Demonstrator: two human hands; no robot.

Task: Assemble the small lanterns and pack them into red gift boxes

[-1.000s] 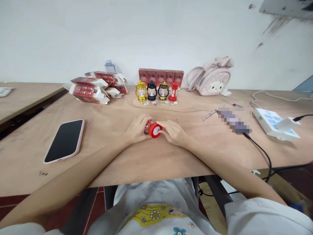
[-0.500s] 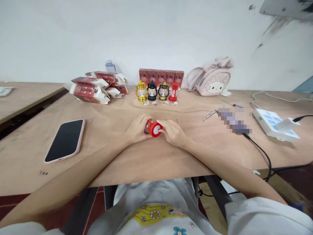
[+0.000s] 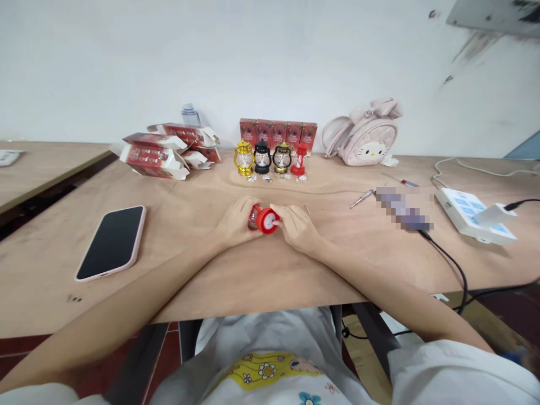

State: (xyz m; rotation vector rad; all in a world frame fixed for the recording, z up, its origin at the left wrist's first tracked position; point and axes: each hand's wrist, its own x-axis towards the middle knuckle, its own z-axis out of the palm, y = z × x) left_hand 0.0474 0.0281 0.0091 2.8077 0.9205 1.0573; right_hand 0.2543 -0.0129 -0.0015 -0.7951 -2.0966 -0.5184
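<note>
A small red toy lantern (image 3: 265,221) lies on its side in both hands over the middle of the table, its round base with a white underside turned toward me. My left hand (image 3: 238,223) is wrapped around the clear body, hiding the lantern's top. At the base, the fingers of my right hand (image 3: 298,227) grip the rim while the thumb tip presses on the white underside. Just beyond that hand lies a small metal piece (image 3: 307,209), too small to name.
Gold (image 3: 244,158), black (image 3: 262,158), bronze (image 3: 282,158) and red lanterns (image 3: 299,160) stand before red boxes (image 3: 280,130). Opened cartons (image 3: 156,158) and a phone (image 3: 112,242) lie left. Rightward are a pink bag (image 3: 369,140), screwdriver (image 3: 361,199) and power strip (image 3: 468,211).
The red lantern's base has tilted very slightly, with my right thumb shifting a little on its underside. Both hands otherwise keep their places.
</note>
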